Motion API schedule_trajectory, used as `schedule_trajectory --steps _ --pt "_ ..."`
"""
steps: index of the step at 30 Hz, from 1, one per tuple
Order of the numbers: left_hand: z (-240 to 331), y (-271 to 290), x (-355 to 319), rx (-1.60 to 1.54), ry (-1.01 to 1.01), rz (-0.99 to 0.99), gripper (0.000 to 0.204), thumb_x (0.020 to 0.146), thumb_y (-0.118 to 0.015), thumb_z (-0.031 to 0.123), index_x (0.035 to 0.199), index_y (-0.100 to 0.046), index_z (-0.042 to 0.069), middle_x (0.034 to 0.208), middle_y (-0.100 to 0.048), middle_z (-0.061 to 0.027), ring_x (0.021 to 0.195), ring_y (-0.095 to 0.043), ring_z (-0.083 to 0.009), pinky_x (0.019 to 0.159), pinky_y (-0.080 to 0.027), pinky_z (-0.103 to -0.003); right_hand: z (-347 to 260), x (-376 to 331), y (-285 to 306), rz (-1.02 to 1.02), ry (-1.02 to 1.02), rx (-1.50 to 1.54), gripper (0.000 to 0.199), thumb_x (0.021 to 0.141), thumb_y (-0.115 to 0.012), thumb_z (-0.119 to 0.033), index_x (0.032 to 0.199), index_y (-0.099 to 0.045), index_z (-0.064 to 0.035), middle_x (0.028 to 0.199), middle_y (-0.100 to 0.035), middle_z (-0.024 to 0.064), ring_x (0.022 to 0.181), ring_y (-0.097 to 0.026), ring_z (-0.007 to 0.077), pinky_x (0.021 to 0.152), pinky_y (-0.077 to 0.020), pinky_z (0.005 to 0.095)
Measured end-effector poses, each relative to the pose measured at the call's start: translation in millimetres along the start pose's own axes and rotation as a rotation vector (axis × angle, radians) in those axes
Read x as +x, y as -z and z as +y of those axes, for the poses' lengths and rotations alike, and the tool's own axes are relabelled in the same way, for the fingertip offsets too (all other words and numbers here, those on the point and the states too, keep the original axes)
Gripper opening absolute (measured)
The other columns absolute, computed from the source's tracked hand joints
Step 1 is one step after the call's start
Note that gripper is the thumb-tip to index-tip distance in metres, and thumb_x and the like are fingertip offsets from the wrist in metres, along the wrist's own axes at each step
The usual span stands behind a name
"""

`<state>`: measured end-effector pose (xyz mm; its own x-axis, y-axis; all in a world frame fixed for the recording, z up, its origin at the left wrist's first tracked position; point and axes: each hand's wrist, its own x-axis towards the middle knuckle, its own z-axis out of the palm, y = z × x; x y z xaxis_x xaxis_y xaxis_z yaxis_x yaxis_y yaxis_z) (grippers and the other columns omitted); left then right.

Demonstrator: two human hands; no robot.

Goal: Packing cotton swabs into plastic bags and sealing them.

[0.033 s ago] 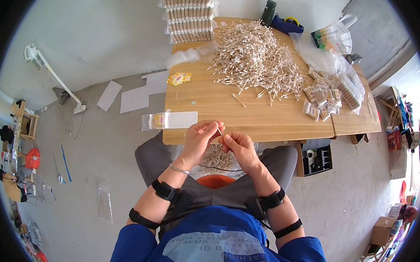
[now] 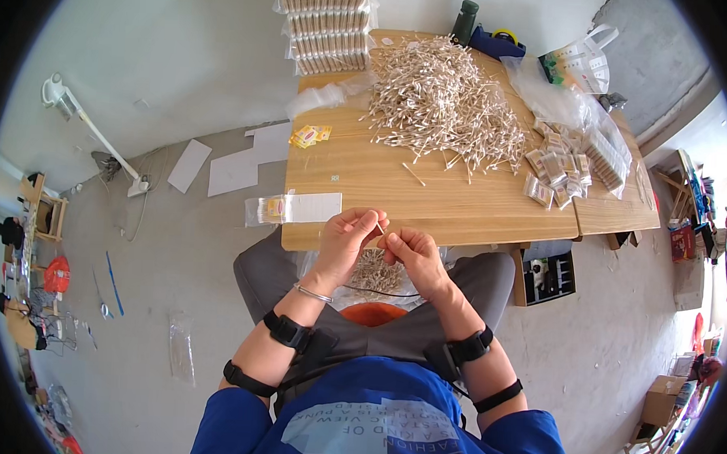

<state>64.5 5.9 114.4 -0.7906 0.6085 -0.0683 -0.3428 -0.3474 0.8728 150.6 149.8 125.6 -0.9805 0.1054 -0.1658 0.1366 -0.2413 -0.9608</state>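
Observation:
Over the table's near edge, my left hand (image 2: 350, 241) pinches a thin cotton swab (image 2: 381, 227) between thumb and fingers. Close by on its right, my right hand (image 2: 415, 258) has thumb and forefinger pressed together at the swab's lower end; whether they grip it or something else is too small to tell. Beyond both hands a big loose heap of cotton swabs (image 2: 434, 92) covers the back of the wooden table (image 2: 373, 199). More swabs (image 2: 375, 270) show in clear plastic on my lap, partly hidden by my hands.
At the table's left edge lie a clear packet (image 2: 265, 210) on a white strip (image 2: 316, 207) and yellow cards (image 2: 309, 135). Stacked swab packs (image 2: 327, 31) rise at the back left. Small filled packs (image 2: 556, 172) lie right, near a tape dispenser (image 2: 497, 44) and dark bottle (image 2: 464, 23).

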Motion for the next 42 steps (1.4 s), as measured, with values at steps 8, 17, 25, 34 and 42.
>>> schedule_trajectory --steps 8,17,25,34,42 --pt "-0.4 -1.8 -1.8 -0.141 0.069 -0.019 0.029 0.097 -0.062 0.028 0.106 -0.066 0.001 0.1 -0.067 -0.0065 0.094 -0.063 -0.0151 0.086 -0.052 -0.03 2.9 -0.6 2.6 -0.01 -0.01 0.001 0.029 0.101 -0.053 -0.025 0.092 -0.066 -0.0015 0.07 -0.058 -0.0007 0.07 -0.05 0.0077 0.068 -0.042 0.0232" --pt "-6.3 -6.7 -4.5 -0.107 0.018 -0.01 0.032 0.096 -0.063 0.029 0.109 -0.065 0.0 0.101 -0.066 -0.0087 0.092 -0.062 -0.0148 0.085 -0.051 -0.03 0.8 -3.1 1.1 -0.031 0.013 0.049 0.029 0.101 -0.054 -0.026 0.093 -0.066 -0.0017 0.072 -0.056 -0.0021 0.07 -0.048 0.0069 0.066 -0.0413 0.0228" --pt "-25.6 12.2 -0.8 0.026 0.021 0.056 0.024 0.092 -0.069 0.025 0.1 -0.065 0.003 0.097 -0.067 -0.0069 0.09 -0.063 -0.0143 0.084 -0.051 -0.028 17.7 7.8 4.8 0.043 -0.053 0.033 0.018 0.096 -0.062 -0.017 0.096 -0.067 -0.0002 0.076 -0.061 -0.0016 0.068 -0.054 0.0056 0.061 -0.0445 0.0204" --pt "-43.0 55.8 1.9 1.129 -0.23 0.23 0.036 0.083 -0.073 0.012 0.114 -0.058 0.001 0.107 -0.064 -0.012 0.1 -0.06 -0.0256 0.09 -0.048 -0.036 65.6 76.3 40.6 0.475 0.312 -0.911 0.015 0.083 -0.07 -0.022 0.089 -0.073 -0.0086 0.086 -0.063 0.0062 0.087 -0.058 0.0286 0.078 -0.0468 0.0412" --pt "-47.1 99.8 32.9 1.506 -0.483 0.164 0.055 0.078 -0.075 0.015 0.126 -0.05 0.005 0.124 -0.054 -0.0142 0.118 -0.048 -0.0341 0.101 -0.039 -0.045 76.3 147.7 77.9 0.763 0.29 -1.071 0.014 0.082 -0.069 -0.017 0.094 -0.074 -0.014 0.103 -0.057 0.0069 0.103 -0.049 0.0302 0.088 -0.0415 0.044"
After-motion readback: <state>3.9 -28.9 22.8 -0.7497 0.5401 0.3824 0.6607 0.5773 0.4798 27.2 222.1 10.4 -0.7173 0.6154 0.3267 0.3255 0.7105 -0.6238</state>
